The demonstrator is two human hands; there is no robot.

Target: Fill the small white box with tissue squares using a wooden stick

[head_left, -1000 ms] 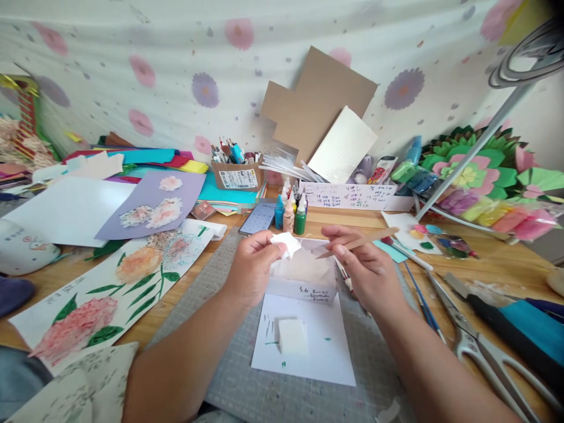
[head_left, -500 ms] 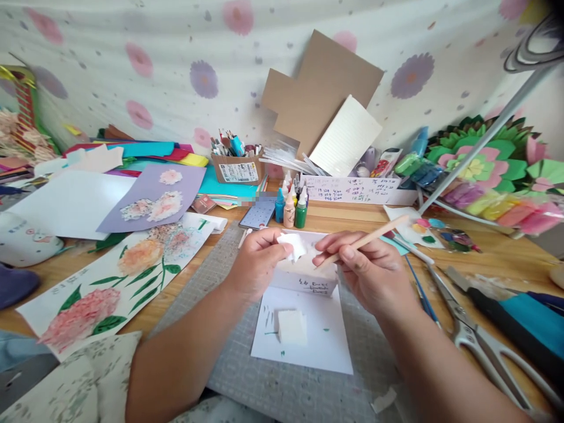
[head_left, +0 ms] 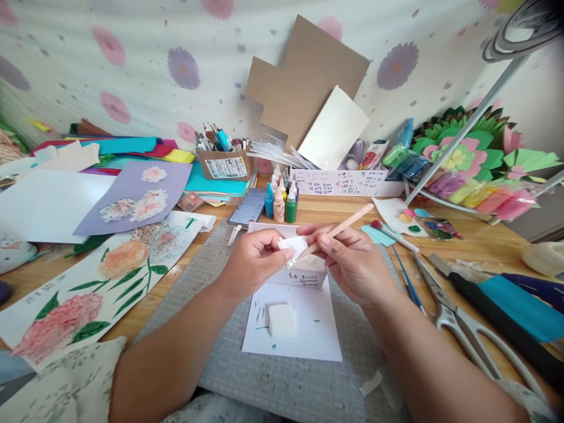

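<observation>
Between thumb and fingers of my left hand is a small piece of white tissue paper. My right hand grips a pale wooden stick held slantwise, its lower tip touching the tissue or very near it. Both hands are above an open white box with handwriting on its front. In front of the box a white sheet of paper with green marks lies flat. On that sheet sits a small stack of white tissue squares.
A grey cutting mat lies under the work. Scissors and paintbrushes are to the right. Paint bottles and a phone stand behind. Paper-flower pictures lie left; a lamp arm slants at right.
My right hand has brought the wooden stick left and down to the white tissue, closing the gap between the hands. The whole view has shifted slightly to the right.
</observation>
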